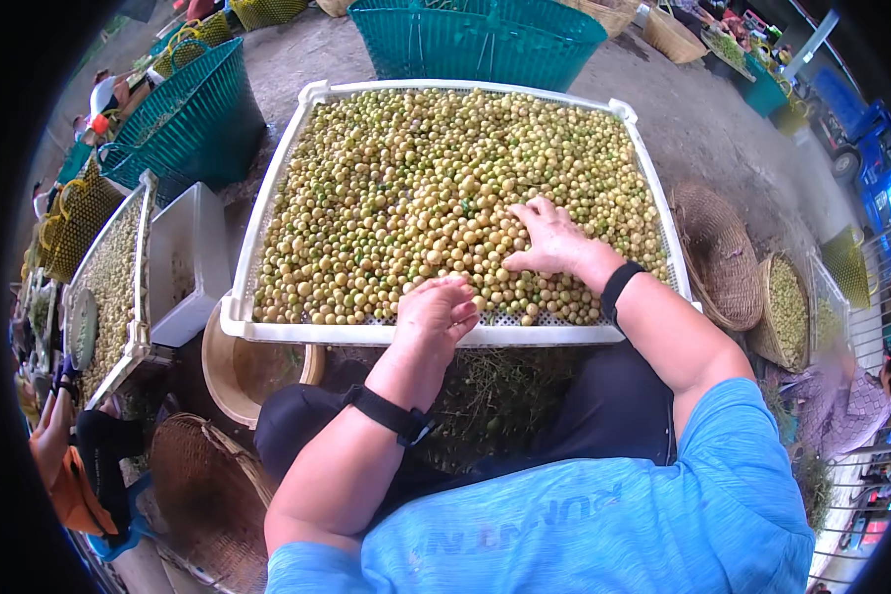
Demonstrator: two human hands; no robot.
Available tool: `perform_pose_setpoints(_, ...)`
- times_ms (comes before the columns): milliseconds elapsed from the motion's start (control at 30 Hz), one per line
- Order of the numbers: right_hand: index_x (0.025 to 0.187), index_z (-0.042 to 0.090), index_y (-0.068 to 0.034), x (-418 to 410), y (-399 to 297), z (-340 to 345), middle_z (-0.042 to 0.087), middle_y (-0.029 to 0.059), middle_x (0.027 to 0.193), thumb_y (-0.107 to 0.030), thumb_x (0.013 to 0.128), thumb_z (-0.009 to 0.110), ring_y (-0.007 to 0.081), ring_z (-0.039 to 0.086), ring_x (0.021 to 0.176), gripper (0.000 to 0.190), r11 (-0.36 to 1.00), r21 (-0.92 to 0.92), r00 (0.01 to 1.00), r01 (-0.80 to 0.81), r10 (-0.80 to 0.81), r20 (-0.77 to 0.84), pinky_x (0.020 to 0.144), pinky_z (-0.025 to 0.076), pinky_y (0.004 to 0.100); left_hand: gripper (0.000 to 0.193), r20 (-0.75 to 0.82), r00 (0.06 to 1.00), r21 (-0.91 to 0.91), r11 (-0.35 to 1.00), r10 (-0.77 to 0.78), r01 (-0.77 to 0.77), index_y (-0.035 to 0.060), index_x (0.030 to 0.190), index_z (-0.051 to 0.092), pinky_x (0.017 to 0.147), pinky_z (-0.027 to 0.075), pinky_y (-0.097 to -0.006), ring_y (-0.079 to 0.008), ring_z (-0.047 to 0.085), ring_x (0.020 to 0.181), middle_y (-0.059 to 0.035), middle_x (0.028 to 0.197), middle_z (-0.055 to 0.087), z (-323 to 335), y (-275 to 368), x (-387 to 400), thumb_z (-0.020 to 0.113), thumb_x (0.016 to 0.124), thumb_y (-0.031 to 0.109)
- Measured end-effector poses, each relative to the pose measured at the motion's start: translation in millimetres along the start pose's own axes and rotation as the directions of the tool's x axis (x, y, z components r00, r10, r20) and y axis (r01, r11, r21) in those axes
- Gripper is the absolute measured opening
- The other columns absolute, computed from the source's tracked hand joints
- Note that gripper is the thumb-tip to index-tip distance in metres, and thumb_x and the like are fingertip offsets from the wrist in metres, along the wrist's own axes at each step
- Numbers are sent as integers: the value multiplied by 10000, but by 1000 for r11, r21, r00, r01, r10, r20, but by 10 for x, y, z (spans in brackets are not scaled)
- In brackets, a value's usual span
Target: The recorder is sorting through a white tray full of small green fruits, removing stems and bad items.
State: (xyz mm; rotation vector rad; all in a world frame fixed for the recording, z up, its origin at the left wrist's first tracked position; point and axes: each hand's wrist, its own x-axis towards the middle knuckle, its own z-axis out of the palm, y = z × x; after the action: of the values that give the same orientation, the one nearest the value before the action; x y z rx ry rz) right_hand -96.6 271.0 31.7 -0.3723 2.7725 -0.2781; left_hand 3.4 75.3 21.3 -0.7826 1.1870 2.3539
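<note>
A white plastic mesh tray [453, 335] lies before me, heaped with small round yellow-green fruits [416, 200]. Over its near edge, right of the middle of that rim, is my left hand [439, 308], its fingers curled towards the fruits; whether it pinches one cannot be made out. My right hand [553, 239] rests on the fruits farther in and to the right, with thumb and fingers spread apart. Small green bits lie among the fruits. Dark bands circle both wrists. Below the near rim, a pile of thin green stems [490, 401] shows between my legs.
A round tub [226, 371] stands under the tray's left corner, with a wicker basket [200, 497] nearer me. Teal baskets [482, 44] stand beyond and at upper left. Another fruit tray [111, 297] and a co-worker [59, 460] are at left. Wicker baskets [716, 260] and another person [843, 408] are at right.
</note>
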Motion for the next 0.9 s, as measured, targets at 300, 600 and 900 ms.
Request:
perform_pose_setpoints(300, 1326, 433, -207, 190, -803, 448, 367, 50, 1406, -373, 732, 699, 397, 381, 1176, 672, 923, -36, 913, 384, -385, -135, 985, 350, 572, 275, -206, 953, -67, 969, 221, -239, 59, 985, 574, 533, 490, -285, -128, 511, 577, -29, 785, 559, -14, 213, 474, 570, 750, -84)
perform_pose_setpoints(600, 1116, 621, -175, 30, 154, 321, 379, 115, 1361, -259, 719, 760, 284, 503, 1131, 429, 926, 28, 894, 375, -354, -274, 997, 417, 397, 248, -277, 919, -87, 946, 280, -314, 75, 963, 590, 642, 483, -318, -134, 536, 612, -16, 772, 575, 0, 338, 558, 599, 751, -54)
perform_pose_setpoints(900, 862, 696, -57, 59, 263, 98, 666, 59, 736, -195, 873, 624, 103, 583, 671, 157, 737, 666, 965, 114, 77, -249, 647, 470, 267, 197, -279, 931, -67, 962, 237, -265, 67, 898, 604, 587, 497, -310, -156, 574, 603, -42, 754, 611, -17, 254, 590, 585, 748, -61)
